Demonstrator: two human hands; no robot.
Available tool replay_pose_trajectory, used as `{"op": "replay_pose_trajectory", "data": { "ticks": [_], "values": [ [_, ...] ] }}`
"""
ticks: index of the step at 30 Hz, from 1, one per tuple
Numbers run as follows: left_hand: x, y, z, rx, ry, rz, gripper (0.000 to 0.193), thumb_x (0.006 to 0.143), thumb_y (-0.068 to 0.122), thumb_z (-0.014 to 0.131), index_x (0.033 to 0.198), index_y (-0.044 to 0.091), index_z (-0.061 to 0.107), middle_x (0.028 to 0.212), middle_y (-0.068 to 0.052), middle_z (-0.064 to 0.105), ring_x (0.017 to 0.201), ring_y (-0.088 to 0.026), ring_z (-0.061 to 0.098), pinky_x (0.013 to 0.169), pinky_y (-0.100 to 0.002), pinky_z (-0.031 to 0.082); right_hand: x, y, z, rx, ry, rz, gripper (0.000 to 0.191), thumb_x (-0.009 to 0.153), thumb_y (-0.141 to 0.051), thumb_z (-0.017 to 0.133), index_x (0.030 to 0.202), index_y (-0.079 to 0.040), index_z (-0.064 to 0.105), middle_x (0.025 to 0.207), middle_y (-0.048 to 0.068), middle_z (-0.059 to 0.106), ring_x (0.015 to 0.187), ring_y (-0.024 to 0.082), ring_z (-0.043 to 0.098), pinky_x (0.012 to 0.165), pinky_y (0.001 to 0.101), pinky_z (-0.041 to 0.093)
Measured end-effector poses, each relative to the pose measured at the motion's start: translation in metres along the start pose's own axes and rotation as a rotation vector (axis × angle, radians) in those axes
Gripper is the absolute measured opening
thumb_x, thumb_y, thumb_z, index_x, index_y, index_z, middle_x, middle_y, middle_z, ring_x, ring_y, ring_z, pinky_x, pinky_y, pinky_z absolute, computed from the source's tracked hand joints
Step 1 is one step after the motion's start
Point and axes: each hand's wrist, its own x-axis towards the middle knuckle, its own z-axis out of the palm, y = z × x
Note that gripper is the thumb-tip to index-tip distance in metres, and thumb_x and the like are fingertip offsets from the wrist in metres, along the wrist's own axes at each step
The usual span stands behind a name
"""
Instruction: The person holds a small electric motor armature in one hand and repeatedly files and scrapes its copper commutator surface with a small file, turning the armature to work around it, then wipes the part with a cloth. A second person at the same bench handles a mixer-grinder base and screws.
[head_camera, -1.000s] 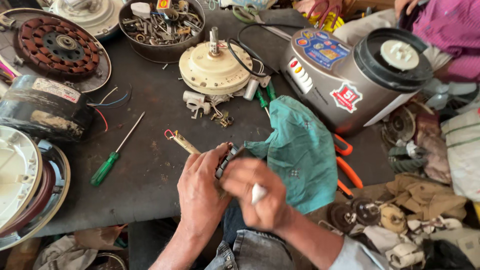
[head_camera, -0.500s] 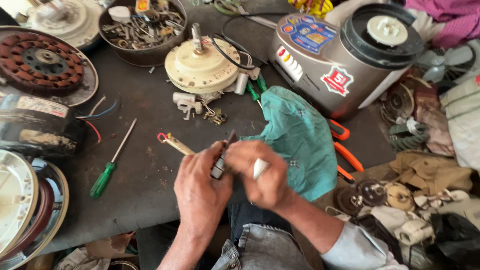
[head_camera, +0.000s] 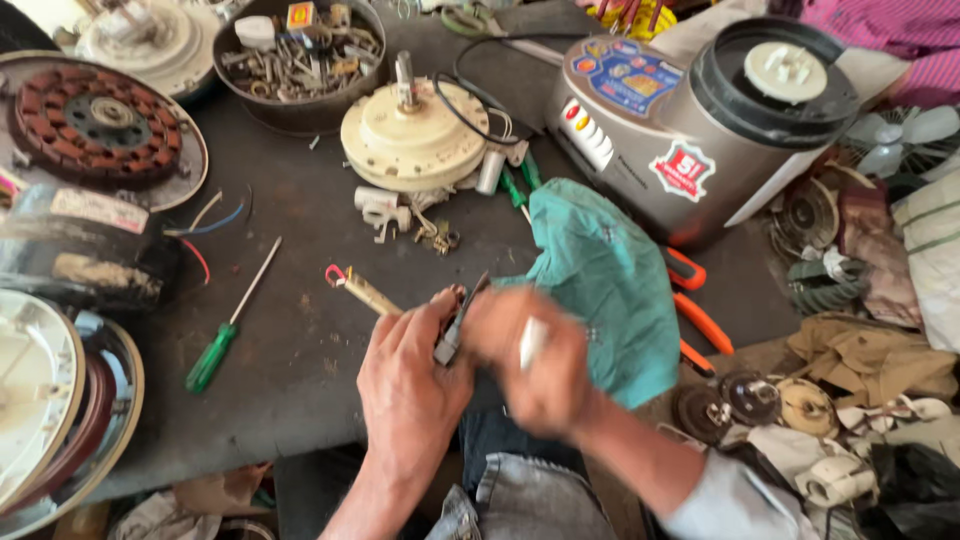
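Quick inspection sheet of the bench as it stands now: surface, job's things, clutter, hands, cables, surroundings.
Surface: dark workbench, dusty and scuffed.
Job's things: small dark part held between both hands; brass-coloured tool sticks out past the left hand.
Clutter: green screwdriver, cream motor housing, bowl of small parts, teal cloth, orange-handled pliers, grey appliance.
Grippers: left hand grips the part; right hand blurred, with a white piece by its fingers.
Cables: black cable looped at the motor housing; loose coloured wires.
Surroundings: fan parts left, scrap pile right.
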Motion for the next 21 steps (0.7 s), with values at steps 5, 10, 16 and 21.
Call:
{"op": "replay_pose_trajectory", "data": {
  "ticks": [5,10,16,21],
  "values": [
    [0.0,-0.002,0.002,0.014,0.023,-0.009,0.054,0.066,0.003,0.075,0.12,0.007,0.069,0.108,-0.009,0.075,0.098,-0.032,0.067,0.086,-0.042,0.054,0.005,-0.008,-0.001,0.018,-0.004,0.055,0.02,0.089,0.004,0.066,0.108,0.001,0.074,0.109,0.015,0.072,0.106,0.03,0.072,0.096,0.04,0.06],
    [-0.001,-0.001,0.003,0.018,-0.003,-0.06,0.052,0.069,0.006,0.077,0.12,0.006,0.069,0.105,-0.009,0.075,0.096,-0.032,0.067,0.083,-0.042,0.054,0.008,-0.008,-0.003,0.084,-0.036,0.14,0.026,0.084,0.007,0.062,0.106,0.001,0.075,0.109,0.013,0.071,0.097,0.027,0.073,0.089,0.0388,0.061],
    [0.002,-0.001,0.001,0.02,-0.011,-0.051,0.057,0.064,0.0,0.07,0.12,0.005,0.069,0.105,-0.01,0.075,0.098,-0.034,0.067,0.083,-0.044,0.055,0.006,-0.007,-0.007,0.062,-0.079,-0.007,0.022,0.088,0.006,0.062,0.106,0.0,0.073,0.111,0.013,0.07,0.104,0.03,0.071,0.091,0.0395,0.06],
    [0.003,-0.001,0.001,0.008,0.023,-0.026,0.052,0.065,0.003,0.072,0.118,0.005,0.07,0.104,-0.011,0.075,0.098,-0.034,0.067,0.084,-0.044,0.054,0.003,0.003,-0.003,0.072,-0.066,-0.16,0.028,0.085,0.007,0.057,0.108,-0.003,0.07,0.11,0.011,0.069,0.107,0.03,0.07,0.097,0.0421,0.059]
  ]
}}
